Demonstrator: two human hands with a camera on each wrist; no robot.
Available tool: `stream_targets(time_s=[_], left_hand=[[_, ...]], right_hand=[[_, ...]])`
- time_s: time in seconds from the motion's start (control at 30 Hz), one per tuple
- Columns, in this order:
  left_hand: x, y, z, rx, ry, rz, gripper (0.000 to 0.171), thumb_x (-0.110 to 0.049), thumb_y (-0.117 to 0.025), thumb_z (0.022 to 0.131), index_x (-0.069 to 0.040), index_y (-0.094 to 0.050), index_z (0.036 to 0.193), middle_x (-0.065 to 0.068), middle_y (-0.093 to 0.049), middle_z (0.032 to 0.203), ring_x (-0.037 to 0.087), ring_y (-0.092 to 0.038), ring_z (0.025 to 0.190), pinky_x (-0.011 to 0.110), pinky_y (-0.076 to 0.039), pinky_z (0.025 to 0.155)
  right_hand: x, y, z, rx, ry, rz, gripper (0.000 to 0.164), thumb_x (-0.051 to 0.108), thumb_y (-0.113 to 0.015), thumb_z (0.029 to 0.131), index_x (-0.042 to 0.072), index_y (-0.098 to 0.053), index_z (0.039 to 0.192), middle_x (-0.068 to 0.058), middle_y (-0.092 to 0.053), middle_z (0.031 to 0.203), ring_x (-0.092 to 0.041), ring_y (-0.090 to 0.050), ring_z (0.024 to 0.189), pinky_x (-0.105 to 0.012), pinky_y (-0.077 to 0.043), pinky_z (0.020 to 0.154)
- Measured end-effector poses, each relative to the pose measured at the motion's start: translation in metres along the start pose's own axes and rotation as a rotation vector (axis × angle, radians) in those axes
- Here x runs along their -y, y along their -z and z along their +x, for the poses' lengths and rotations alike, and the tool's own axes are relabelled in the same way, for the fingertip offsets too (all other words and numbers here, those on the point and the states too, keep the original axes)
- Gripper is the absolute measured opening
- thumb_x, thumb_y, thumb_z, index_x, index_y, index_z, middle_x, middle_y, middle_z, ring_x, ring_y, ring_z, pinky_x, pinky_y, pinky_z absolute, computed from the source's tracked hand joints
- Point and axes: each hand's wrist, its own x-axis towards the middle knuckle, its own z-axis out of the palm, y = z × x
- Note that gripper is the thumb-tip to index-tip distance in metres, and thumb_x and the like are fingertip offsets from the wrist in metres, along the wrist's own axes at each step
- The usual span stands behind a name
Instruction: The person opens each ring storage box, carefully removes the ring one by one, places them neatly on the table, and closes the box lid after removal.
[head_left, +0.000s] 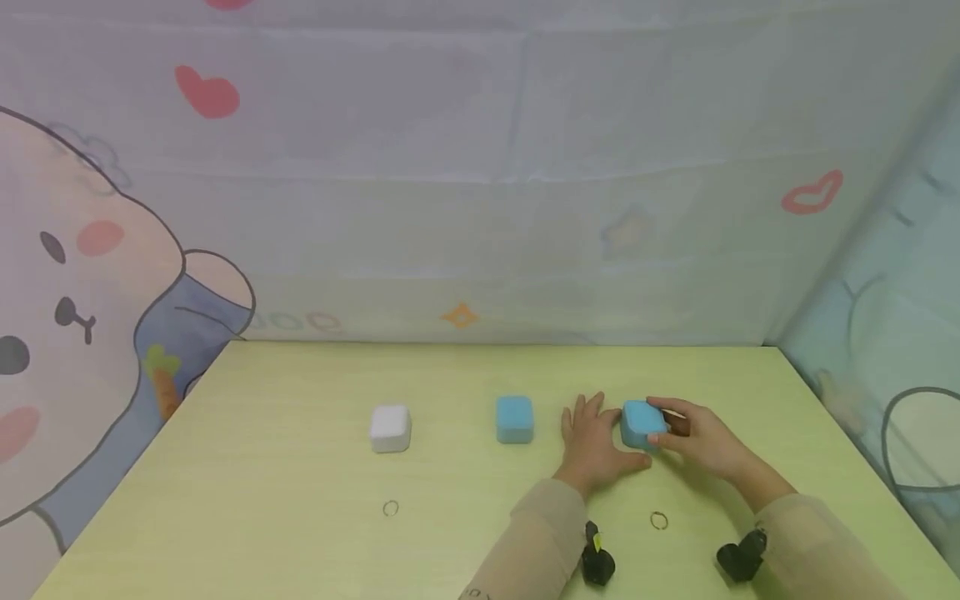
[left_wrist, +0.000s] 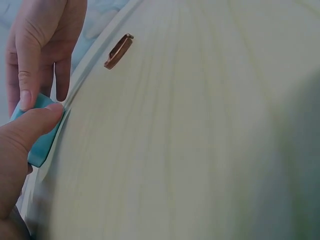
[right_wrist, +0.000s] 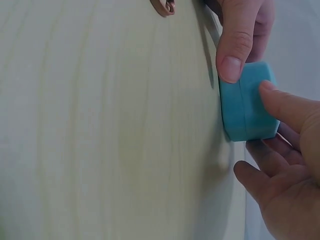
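Observation:
A small light-blue ring box (head_left: pixel 642 423) with rounded edges sits between both hands on the right side of the table. My right hand (head_left: pixel 703 439) pinches it, thumb on the near face and index finger at the far side. From the left, my left hand (head_left: pixel 597 446) holds its thumb against the box, its other fingers at the box's left side or spread beyond it. A fine seam runs across the ring box (right_wrist: pixel 248 107) in the right wrist view, and no gap shows there. Some fingers behind the box are hidden.
A second blue ring box (head_left: pixel 514 420) stands left of my hands, and a white ring box (head_left: pixel 390 429) farther left. One thin ring (head_left: pixel 652 520) lies between my forearms; another ring (head_left: pixel 385 507) lies before the white box. A printed cloth (head_left: pixel 450 208) hangs behind the table.

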Motion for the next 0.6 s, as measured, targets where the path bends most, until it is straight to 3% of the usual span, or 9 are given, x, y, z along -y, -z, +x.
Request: stream_targets(time_s=[0.2,0.43,0.6], left_hand=[[-0.0002,-0.0001,-0.0028,0.001,-0.001,0.021,0.075,-0.054,-0.075,0.072,-0.019,-0.052,0.134,0.002,-0.031,0.153,0.03,-0.017,0.146,0.052,-0.012,0.116],[-0.0011,0.002,-0.0031,0.005,-0.011,-0.028,0.075,-0.053,-0.074,0.073,-0.018,-0.052,0.135,0.001,-0.029,0.154,0.028,-0.014,0.146,0.051,-0.011,0.117],[-0.0001,0.0038,-0.0023,0.007,-0.049,-0.037,0.08,-0.057,-0.071,0.074,-0.019,-0.046,0.14,0.001,-0.027,0.155,0.029,-0.013,0.147,0.053,-0.012,0.116]], right_hand=[[-0.0024,-0.002,0.0001,0.004,-0.011,0.004,0.06,0.012,-0.062,0.091,-0.014,-0.035,0.137,-0.04,-0.037,0.137,-0.055,-0.039,0.124,-0.041,-0.052,0.088],[0.0002,0.0003,0.0001,0.013,-0.016,-0.022,0.062,0.013,-0.062,0.091,-0.014,-0.033,0.138,-0.039,-0.036,0.139,-0.054,-0.038,0.126,-0.043,-0.051,0.089],[0.0043,0.0011,-0.0001,-0.012,-0.035,-0.095,0.067,0.02,-0.062,0.092,-0.011,-0.03,0.141,-0.036,-0.034,0.142,-0.053,-0.037,0.128,-0.054,-0.044,0.096]])
